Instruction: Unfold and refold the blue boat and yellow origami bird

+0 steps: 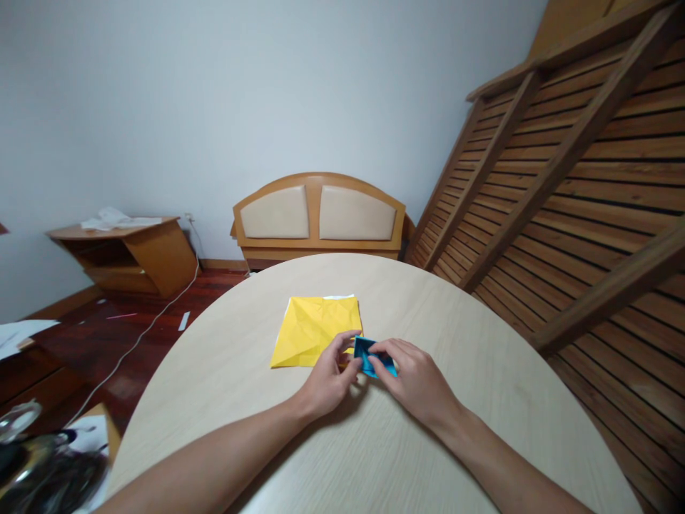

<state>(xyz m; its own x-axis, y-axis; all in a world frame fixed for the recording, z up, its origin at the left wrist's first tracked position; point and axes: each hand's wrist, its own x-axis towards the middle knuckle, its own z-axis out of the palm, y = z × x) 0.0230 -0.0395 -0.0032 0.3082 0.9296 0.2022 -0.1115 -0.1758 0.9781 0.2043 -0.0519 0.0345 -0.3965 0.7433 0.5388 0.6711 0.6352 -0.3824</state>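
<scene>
Between my two hands, just above the table, is a small piece of folded blue paper (365, 348) with raised sides like a little box. My left hand (335, 371) grips its left side, thumb in front and fingers behind. From the right, my right hand (414, 371) pinches the blue paper, with thumb and forefinger at its inner folds. Behind and left of my hands, a creased yellow sheet of paper (315, 328) lies flat, with white edges showing under it. My left fingers partly cover its lower right corner.
The round pale table (214, 400) fills the foreground. A slatted wooden frame (578, 185) leans along the right. Beyond the table stands a padded headboard (315, 178). A low wooden cabinet (165, 257) with papers on top is at the left, and a white cable (144, 332) runs over the floor.
</scene>
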